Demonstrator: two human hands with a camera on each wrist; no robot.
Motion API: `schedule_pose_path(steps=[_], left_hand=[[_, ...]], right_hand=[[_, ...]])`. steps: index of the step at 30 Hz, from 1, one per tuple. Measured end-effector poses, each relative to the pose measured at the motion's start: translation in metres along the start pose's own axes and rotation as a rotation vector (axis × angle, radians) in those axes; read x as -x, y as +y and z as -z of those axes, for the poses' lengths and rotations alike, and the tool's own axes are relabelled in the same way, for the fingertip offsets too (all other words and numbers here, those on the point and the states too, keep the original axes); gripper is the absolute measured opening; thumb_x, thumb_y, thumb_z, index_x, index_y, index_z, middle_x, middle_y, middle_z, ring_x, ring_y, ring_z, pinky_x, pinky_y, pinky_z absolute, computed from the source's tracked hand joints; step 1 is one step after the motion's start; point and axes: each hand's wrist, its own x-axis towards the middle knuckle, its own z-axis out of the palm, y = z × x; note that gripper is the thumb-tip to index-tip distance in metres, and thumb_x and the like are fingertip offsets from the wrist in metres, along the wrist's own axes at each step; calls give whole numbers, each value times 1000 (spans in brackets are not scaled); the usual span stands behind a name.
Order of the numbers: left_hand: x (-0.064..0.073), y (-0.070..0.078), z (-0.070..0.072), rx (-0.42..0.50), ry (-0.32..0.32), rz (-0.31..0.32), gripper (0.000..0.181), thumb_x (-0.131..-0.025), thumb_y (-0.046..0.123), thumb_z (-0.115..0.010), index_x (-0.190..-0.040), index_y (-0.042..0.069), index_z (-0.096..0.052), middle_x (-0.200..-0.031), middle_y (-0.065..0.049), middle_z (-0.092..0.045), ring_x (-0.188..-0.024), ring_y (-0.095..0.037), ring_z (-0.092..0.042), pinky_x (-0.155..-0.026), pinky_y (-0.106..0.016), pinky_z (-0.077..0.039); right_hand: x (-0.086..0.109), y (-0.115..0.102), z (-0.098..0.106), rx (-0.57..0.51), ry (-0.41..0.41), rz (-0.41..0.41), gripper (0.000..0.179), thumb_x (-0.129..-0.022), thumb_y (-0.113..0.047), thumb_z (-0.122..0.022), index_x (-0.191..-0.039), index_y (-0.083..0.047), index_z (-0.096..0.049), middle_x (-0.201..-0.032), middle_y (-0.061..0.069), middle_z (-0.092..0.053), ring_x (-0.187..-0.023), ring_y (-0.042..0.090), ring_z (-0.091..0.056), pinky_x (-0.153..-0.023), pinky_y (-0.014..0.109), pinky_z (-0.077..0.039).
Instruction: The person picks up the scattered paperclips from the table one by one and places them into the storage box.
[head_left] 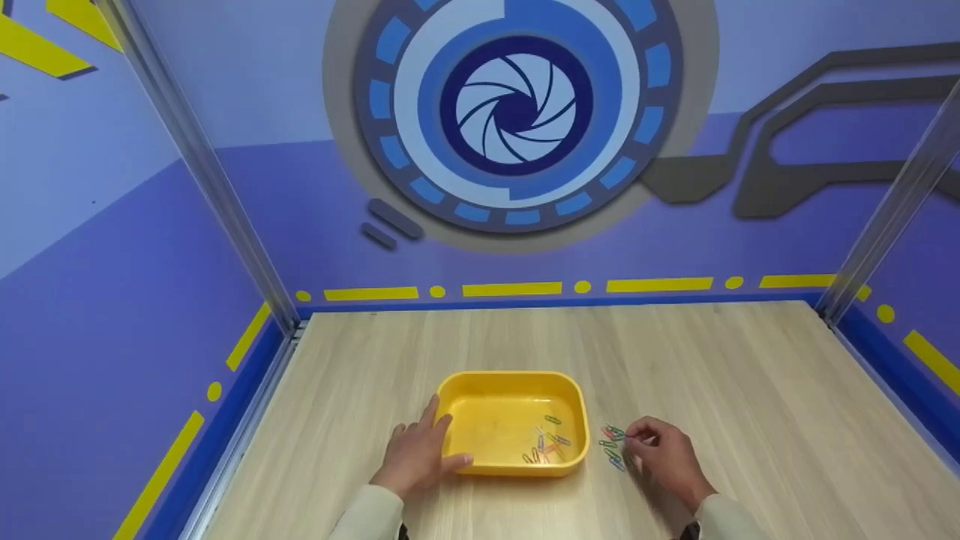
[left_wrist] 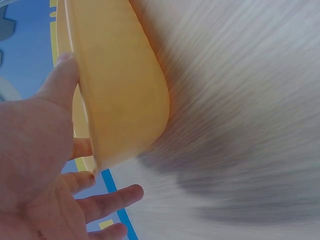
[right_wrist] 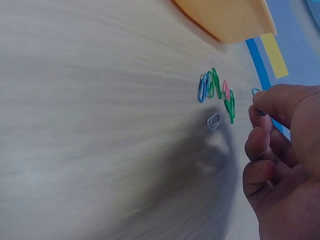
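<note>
A yellow plastic box (head_left: 511,470) stands open-topped on the table, with several coloured paper clips (head_left: 551,448) lying at its right end. My left hand (head_left: 417,452) rests on the box's near left corner, thumb along the front rim and other fingers spread at the left side. Thumb and forefinger of my right hand (head_left: 667,454) pinch a small paper clip (right_wrist: 255,92), bluish in the right wrist view and mostly hidden by the fingertips. Beside that hand lies a loose group of green, blue and pink paper clips (right_wrist: 215,84). A pale clip (right_wrist: 214,121) lies slightly apart from them.
The wood-grain table (head_left: 360,360) is bounded by a patterned blue-purple back wall (head_left: 285,217) and side walls. Metal corner posts (head_left: 217,180) rise at the back left and back right.
</note>
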Motion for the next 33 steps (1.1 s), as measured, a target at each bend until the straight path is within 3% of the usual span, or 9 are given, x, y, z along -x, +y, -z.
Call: schedule_pose_path(steps=[10,17,25,33], left_hand=[[2,-1,0,-1,12,-21,78,-76,62,-59,-133,11,-46,-153,-12,-18,-117,-38,-49,-104,-56,-26],[5,-1,2,2,35,-65,79,-75,63,-58,-132,9,-47,-151,-15,-21,-112,-40,-50,-100,-58,-29],[3,-1,2,35,0,-18,83,-74,66,-55,-134,11,-45,-153,-11,-16,-120,-40,-45,-106,-56,-23],[4,-1,2,40,6,-24,83,-74,67,-55,-134,11,-45,-153,-12,-17,-121,-39,-45,-105,-56,-24]], right_hand=[[1,-20,-6,6,0,80,5,-83,-16,-65,-85,-13,-62,-84,-1,-58,-74,13,-48,-59,21,-41],[3,-31,-10,-70,-27,100,5,-82,-12,-65,-84,-12,-60,-84,1,-58,-66,15,-48,-53,22,-43],[4,-47,-18,-59,-28,157,5,-82,-11,-65,-84,-12,-60,-86,1,-57,-68,14,-47,-55,21,-41],[6,-61,-25,-57,-44,196,7,-81,-13,-67,-82,-14,-60,-82,-1,-56,-66,13,-46,-52,20,-40]])
